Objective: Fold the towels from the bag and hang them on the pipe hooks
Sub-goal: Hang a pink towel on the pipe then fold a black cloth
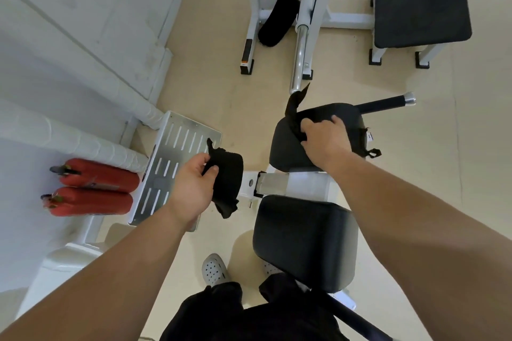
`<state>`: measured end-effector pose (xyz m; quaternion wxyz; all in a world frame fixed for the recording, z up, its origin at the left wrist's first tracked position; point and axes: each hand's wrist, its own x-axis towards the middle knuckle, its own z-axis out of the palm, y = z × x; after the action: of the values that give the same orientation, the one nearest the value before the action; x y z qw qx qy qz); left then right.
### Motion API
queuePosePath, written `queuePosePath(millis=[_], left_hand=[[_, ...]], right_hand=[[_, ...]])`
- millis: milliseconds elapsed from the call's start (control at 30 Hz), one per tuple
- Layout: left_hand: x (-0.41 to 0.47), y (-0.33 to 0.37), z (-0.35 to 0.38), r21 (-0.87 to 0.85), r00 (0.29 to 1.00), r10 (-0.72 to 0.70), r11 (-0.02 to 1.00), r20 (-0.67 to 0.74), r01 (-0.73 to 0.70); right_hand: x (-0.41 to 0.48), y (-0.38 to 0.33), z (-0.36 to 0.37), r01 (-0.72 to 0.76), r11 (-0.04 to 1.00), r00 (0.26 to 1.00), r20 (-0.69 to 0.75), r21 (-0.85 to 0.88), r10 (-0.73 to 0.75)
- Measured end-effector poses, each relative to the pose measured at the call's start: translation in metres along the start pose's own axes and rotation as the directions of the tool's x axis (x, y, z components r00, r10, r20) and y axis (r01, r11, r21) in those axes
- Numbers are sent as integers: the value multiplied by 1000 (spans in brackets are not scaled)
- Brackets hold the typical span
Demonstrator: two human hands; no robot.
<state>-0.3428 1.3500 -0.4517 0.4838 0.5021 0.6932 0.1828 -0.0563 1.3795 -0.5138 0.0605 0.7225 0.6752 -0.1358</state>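
Note:
My left hand [194, 183] grips a bunched black towel [228, 180] above the floor, left of the gym machine. My right hand [322, 137] reaches onto the upper black seat pad [285, 152] and pinches a second black towel [295, 108] whose corner sticks up. A black bag [357, 130] with a strap and a small white tag lies on that pad under my right hand. White wrapped pipes [91, 144] run along the wall at the left; no hooks show on them.
A lower black pad [302, 241] of the same machine sits in front of my legs. A slotted metal footplate [169, 166] and two red fire extinguishers [94, 188] stand at the left. Further back are a white machine frame with a chrome bar [299, 52] and a black padded bench [421, 0].

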Motion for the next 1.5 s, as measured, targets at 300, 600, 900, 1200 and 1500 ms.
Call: queuePosePath(millis=[300, 600, 900, 1200, 1500], left_hand=[[-33, -4, -88, -7, 939, -12, 1000, -343, 11], [-99, 10, -123, -348, 987, 122, 925, -108, -153], [-130, -32, -165, -627, 977, 209, 767, 42, -137], [-120, -70, -233, -639, 985, 110, 750, -134, -171], [-128, -111, -313, -187, 938, 342, 919, -61, -347]], right_hand=[[-80, -109, -108, 532, 828, 743, 372, 177, -557], [-131, -224, -183, 837, 546, 548, 102, -49, -830], [-125, -296, -163, 751, 660, 627, -297, -16, -720], [-133, -362, -125, 463, 817, 863, -385, 343, -327], [-127, -443, -122, -485, 56, 856, 487, 873, -176]])
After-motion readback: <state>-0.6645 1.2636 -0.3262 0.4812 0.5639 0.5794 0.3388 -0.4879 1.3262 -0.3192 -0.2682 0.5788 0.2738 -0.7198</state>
